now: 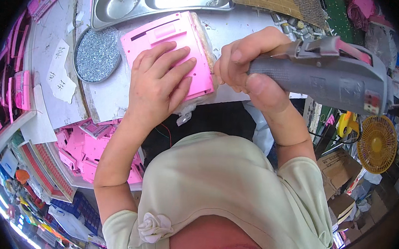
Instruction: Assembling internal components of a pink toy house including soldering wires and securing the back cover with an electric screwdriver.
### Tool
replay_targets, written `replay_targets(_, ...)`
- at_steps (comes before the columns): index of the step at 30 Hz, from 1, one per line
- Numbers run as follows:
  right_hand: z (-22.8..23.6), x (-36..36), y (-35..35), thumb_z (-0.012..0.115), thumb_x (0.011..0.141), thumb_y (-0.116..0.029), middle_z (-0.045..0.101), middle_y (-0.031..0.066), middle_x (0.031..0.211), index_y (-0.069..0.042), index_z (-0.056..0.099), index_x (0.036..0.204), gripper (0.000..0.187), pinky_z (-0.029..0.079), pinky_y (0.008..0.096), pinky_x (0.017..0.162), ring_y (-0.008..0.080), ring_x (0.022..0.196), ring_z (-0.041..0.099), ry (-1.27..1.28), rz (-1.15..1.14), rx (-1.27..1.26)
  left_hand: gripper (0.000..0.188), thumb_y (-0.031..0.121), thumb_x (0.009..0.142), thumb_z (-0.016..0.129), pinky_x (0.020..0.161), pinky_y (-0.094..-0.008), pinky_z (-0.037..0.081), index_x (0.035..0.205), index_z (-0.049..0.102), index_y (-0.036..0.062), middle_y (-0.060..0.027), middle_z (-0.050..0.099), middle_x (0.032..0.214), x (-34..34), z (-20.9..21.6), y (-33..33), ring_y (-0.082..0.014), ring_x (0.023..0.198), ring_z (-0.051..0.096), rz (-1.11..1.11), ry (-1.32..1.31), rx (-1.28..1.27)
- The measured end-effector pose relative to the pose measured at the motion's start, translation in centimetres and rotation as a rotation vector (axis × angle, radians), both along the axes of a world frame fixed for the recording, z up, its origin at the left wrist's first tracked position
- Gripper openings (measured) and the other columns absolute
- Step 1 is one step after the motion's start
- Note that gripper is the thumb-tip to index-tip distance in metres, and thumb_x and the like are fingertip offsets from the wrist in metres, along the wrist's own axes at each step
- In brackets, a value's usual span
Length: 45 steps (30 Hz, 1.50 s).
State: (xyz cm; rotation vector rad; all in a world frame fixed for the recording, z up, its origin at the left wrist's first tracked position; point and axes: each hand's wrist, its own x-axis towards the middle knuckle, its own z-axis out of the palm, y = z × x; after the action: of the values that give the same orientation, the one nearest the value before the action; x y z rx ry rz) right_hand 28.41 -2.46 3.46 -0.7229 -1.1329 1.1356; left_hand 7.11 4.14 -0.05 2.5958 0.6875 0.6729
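Note:
A pink plastic panel (pixel 168 31) with a slot and small holes lies on a wrapped pad on the white table. My left hand (pixel 160 81) rests flat on it, fingers spread. At its right edge my right hand (pixel 258 64) is closed round the front end of a grey electric screwdriver (pixel 322 82) with a pink lever on top. The tool lies nearly level, its body stretching out to the right. Its tip is hidden behind my fingers, so I cannot tell whether it touches the panel.
Left of the panel stands a round dish of small silver screws (pixel 97 55). Behind is a metal compartment tray (pixel 144 26). A paper scrap with handwriting (pixel 62 75) lies farther left. Pink parts (pixel 84 151) are heaped at lower left. A yellow round basket (pixel 376 144) stands at right.

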Motion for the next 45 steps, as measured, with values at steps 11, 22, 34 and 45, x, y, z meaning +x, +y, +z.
replay_targets(11, 2.5, 1.2, 1.2, 0.063, 0.091, -0.028, 0.039, -0.0028, 0.056, -0.005, 0.053, 0.113, 0.034, 0.043, 0.034, 0.055, 0.0134, 0.053, 0.042, -0.023, 0.0, 0.107, 0.036, 0.02, 0.08, 0.078, 0.108, -0.0472, 0.034, 0.113, 0.068, 0.009, -0.0145, 0.058, 0.134, 0.0, 0.6, 4.7, -0.0334, 0.128, 0.05, 0.252, 0.056, 0.142)
replay_targets(22, 3.1, 4.4, 3.7, 0.061, 0.088, -0.026, 0.041, -0.0023, 0.06, -0.005, 0.054, 0.114, 0.034, 0.039, 0.0319, 0.059, 0.0131, 0.057, 0.041, 0.087, 0.048, 0.185, 0.048, 0.027, 0.1, 0.06, 0.086, -0.0322, 0.048, 0.13, 0.044, -0.0058, -0.0122, 0.055, 0.116, -35.9, -7.8, -8.1, -0.0202, 0.103, 0.057, 1.594, -0.926, -0.233)
replay_targets(34, 3.1, 2.4, 7.2, 0.066, 0.092, -0.031, 0.043, -0.0014, 0.062, -0.003, 0.05, 0.121, 0.043, 0.039, 0.0302, 0.06, 0.0114, 0.057, 0.043, 0.034, 0.041, 0.106, 0.03, 0.015, 0.081, 0.077, 0.093, -0.0435, 0.045, 0.105, 0.064, 0.0024, -0.0155, 0.063, 0.107, -31.3, -2.0, 5.5, -0.0342, 0.108, 0.057, 1.184, -0.122, 0.299)
replay_targets(45, 5.7, 5.0, 6.5, 0.067, 0.093, -0.038, 0.043, -0.0012, 0.068, -0.002, 0.047, 0.126, 0.053, 0.043, 0.0297, 0.063, 0.0106, 0.06, 0.045, -0.185, -0.221, 0.029, 0.042, 0.02, 0.077, 0.064, 0.1, -0.0581, 0.035, 0.118, 0.064, 0.0118, -0.0135, 0.055, 0.133, -30.2, 12.5, 30.0, -0.036, 0.124, 0.048, 1.225, 0.202, 1.073)
